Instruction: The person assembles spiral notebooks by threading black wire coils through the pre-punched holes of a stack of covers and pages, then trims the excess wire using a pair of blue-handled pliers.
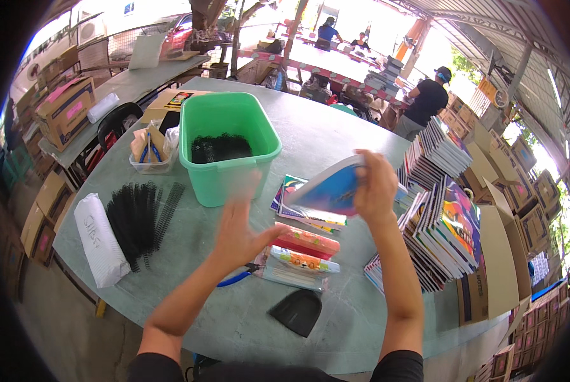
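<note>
My right hand (pixel 375 188) grips a thin notebook (pixel 333 188) with a blue cover by its right edge, tilted above the table. Under it lies a small pile of colourful notebooks (pixel 291 191). My left hand (pixel 237 232) is empty, its thumb spread and its fingertips smeared by motion, in front of the green bin (pixel 231 172). Black spiral coils (pixel 221 148) lie inside that bin. Below the notebook are a red patterned packet (pixel 307 240) and a light blue packet with an orange animal picture (pixel 304 260). Blue-handled pliers (pixel 237 277) rest beside them, partly hidden by my left arm.
Tall notebook stacks (pixel 444 235) stand at the right, near an open carton (pixel 498 267). At the left lie black binding coils (pixel 135 219), a white wrapped roll (pixel 99 239) and a plastic tub (pixel 152 153). A flat black piece (pixel 298 312) sits near me. A person (pixel 428 99) stands beyond.
</note>
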Demonstrator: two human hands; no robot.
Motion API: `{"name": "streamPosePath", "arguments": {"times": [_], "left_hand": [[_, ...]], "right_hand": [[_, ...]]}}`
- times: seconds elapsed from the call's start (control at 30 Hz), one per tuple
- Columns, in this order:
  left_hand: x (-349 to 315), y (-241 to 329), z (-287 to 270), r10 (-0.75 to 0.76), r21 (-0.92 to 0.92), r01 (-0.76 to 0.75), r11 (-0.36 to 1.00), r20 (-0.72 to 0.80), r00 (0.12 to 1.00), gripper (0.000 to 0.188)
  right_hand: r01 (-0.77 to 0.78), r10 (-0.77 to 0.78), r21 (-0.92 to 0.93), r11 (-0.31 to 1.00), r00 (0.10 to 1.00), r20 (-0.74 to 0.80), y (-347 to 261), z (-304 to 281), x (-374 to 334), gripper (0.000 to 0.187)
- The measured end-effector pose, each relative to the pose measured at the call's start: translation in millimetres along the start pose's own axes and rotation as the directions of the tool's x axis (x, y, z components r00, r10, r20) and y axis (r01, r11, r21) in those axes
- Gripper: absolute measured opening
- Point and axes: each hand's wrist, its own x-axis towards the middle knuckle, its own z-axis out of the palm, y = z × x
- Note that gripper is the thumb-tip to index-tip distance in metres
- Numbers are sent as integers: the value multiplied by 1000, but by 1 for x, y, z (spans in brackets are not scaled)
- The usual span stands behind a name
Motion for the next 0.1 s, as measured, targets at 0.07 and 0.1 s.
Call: {"name": "streamPosePath", "arguments": {"times": [0.07,0.1], "left_hand": [[26,19,3,-116,-260,183,948,251,961,63],[31,7,2,-244,-338,566,752,655,715,67]], "right_hand": [[108,-113,42,993,983,146,-42,-12,17,29],[23,-31,33,999,967,255,-64,-17,22,29]]}}
